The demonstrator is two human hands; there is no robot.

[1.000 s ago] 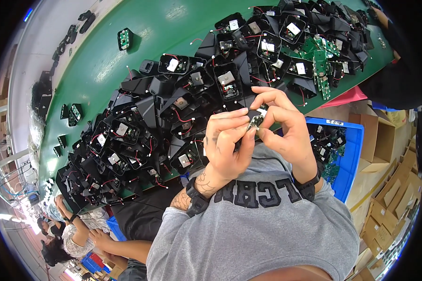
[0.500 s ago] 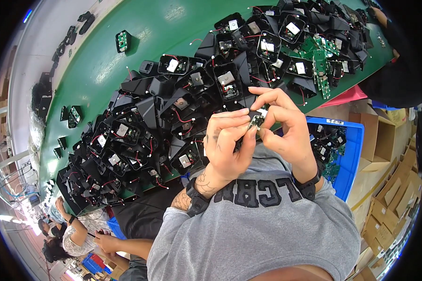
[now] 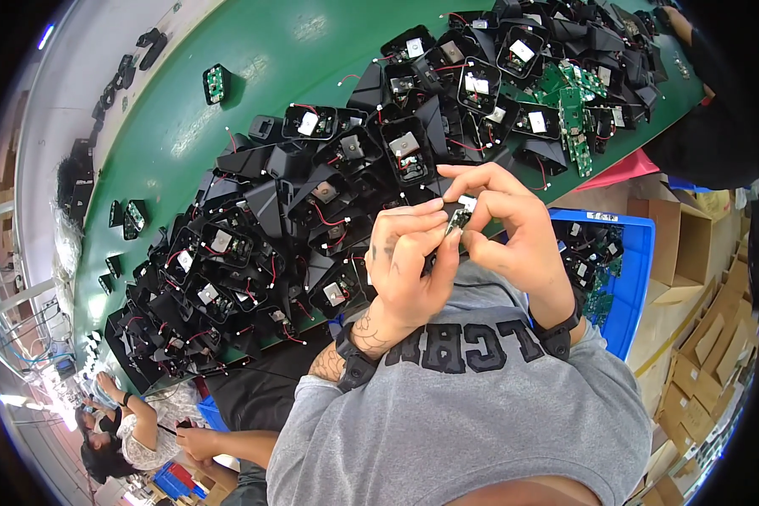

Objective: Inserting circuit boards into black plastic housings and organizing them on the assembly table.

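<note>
In front of my chest, my left hand point(image 3: 411, 263) pinches a small circuit board point(image 3: 456, 221) between thumb and fingers. The board has a dark body and a white piece at its upper end. My right hand point(image 3: 514, 226) curls around the board's right side, its fingertips at the edge by the white piece; these fingers partly hide the contact. Beyond both hands lies a wide heap of black plastic housings point(image 3: 261, 202), several with circuit boards, metal blocks and red wires inside. Loose green circuit boards point(image 3: 573, 118) rest on the heap's right part.
The green table point(image 3: 164, 110) bears one separate housing point(image 3: 216, 84) and small boards point(image 3: 133, 219) at left. A blue bin point(image 3: 641, 278) of boards stands at my right, near cardboard boxes point(image 3: 679, 244). People sit at lower left; another person's arm point(image 3: 681, 27) reaches in at upper right.
My right fingers have shifted slightly on the board, and more of its white end shows. My left hand keeps its grip. The view has moved a little.
</note>
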